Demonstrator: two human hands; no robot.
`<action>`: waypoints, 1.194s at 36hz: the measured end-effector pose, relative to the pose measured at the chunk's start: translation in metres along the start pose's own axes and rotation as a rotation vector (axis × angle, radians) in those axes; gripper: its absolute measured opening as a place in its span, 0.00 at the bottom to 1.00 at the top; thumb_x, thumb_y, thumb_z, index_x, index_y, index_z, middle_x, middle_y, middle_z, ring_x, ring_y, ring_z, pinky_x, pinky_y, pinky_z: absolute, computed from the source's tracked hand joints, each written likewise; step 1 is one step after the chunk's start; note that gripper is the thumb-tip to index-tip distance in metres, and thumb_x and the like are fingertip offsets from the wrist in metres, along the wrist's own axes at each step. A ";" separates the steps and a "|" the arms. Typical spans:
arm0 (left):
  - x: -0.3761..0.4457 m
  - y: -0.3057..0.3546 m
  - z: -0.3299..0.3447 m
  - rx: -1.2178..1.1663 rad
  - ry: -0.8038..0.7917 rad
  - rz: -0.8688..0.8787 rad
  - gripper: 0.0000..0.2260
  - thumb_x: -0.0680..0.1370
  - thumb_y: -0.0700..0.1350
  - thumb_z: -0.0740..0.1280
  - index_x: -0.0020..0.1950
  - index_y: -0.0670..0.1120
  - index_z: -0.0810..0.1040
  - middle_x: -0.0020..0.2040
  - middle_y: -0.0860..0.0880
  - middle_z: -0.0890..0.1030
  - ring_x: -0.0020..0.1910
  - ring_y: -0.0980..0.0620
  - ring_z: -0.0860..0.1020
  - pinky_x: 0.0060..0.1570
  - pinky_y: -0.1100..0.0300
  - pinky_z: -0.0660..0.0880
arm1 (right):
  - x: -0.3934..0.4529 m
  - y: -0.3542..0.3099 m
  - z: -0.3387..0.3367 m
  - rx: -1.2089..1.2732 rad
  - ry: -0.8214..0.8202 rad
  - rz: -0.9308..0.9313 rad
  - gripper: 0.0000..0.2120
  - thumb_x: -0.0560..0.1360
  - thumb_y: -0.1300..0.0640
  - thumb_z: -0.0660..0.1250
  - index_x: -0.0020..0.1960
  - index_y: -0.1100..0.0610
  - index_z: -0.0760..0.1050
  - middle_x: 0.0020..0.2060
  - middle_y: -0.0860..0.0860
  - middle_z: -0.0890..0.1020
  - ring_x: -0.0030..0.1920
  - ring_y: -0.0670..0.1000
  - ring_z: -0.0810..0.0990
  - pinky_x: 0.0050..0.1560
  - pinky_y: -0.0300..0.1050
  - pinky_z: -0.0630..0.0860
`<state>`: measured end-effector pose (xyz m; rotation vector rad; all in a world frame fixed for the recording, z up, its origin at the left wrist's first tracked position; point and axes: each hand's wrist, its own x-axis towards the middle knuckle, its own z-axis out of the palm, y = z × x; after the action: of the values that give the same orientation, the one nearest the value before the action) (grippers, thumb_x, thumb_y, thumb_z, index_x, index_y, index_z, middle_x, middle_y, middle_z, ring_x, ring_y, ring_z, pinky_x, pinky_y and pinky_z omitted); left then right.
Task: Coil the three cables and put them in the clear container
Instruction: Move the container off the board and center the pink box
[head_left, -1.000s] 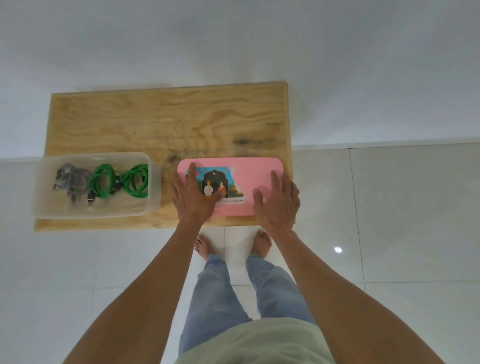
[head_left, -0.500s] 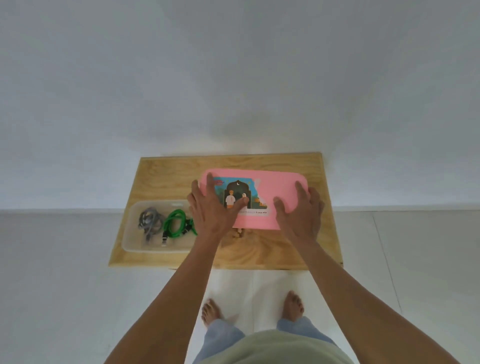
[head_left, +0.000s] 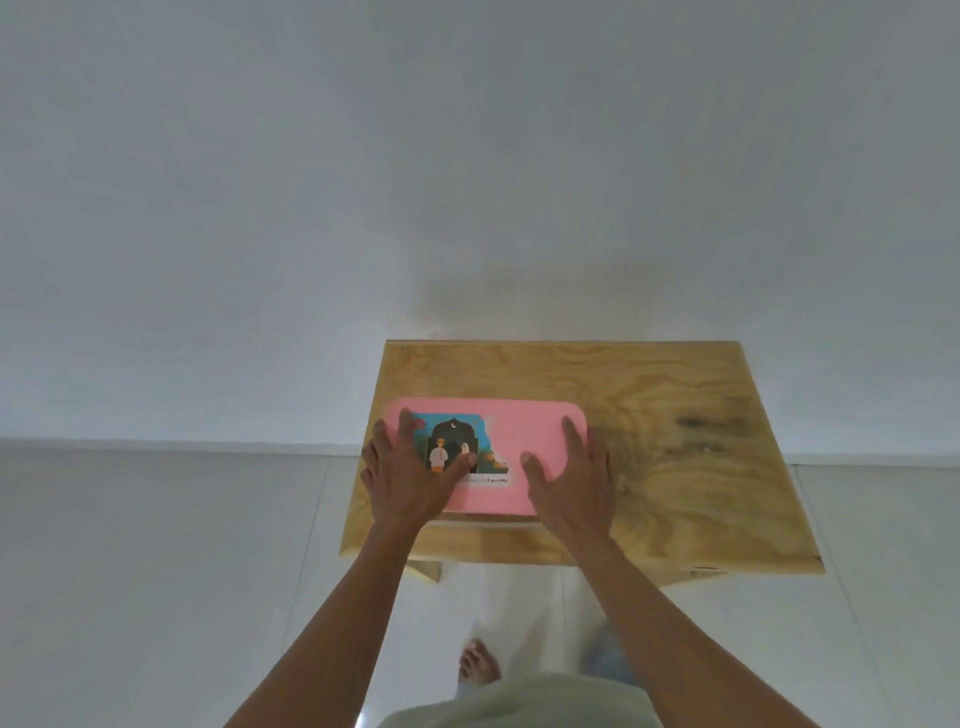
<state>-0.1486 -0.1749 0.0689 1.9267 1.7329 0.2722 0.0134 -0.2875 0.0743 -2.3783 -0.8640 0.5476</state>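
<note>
A pink lid with a colourful picture label lies flat on the left part of the wooden table. My left hand rests on its left end, thumb on the label and fingers spread. My right hand holds its right end in the same way. The lid covers the clear container; only a pale strip of it shows under the lid's near edge. The three cables are hidden beneath the lid.
The small table stands against a white wall on a white tiled floor. Its right half shows bare wood with a dark stain. My bare foot is on the floor below the table's near edge.
Both hands carried the pink lid from the table's right side to the left and set it over the container. The grey and green cables, visible before, are now covered.
</note>
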 end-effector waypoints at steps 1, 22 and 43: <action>0.000 -0.004 0.002 0.005 -0.013 -0.002 0.51 0.62 0.74 0.69 0.78 0.53 0.55 0.75 0.43 0.59 0.73 0.38 0.59 0.69 0.38 0.64 | -0.003 0.001 0.004 -0.019 -0.002 0.002 0.36 0.76 0.40 0.65 0.79 0.50 0.58 0.77 0.55 0.61 0.75 0.59 0.60 0.72 0.55 0.60; 0.012 -0.025 0.037 0.001 -0.127 -0.059 0.52 0.64 0.67 0.75 0.78 0.51 0.52 0.76 0.42 0.55 0.73 0.37 0.57 0.69 0.37 0.62 | 0.011 0.021 0.039 -0.053 -0.144 0.095 0.35 0.79 0.41 0.61 0.80 0.44 0.48 0.80 0.53 0.50 0.78 0.58 0.56 0.69 0.56 0.67; 0.018 -0.045 0.050 0.260 -0.075 0.188 0.45 0.73 0.75 0.51 0.82 0.52 0.40 0.83 0.45 0.42 0.81 0.44 0.44 0.72 0.39 0.62 | 0.031 0.026 0.056 -0.252 -0.042 -0.098 0.33 0.79 0.38 0.58 0.80 0.48 0.54 0.80 0.54 0.53 0.75 0.62 0.60 0.65 0.58 0.71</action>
<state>-0.1607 -0.1682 0.0010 2.2605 1.6053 0.0416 0.0170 -0.2639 0.0093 -2.5387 -1.1193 0.4751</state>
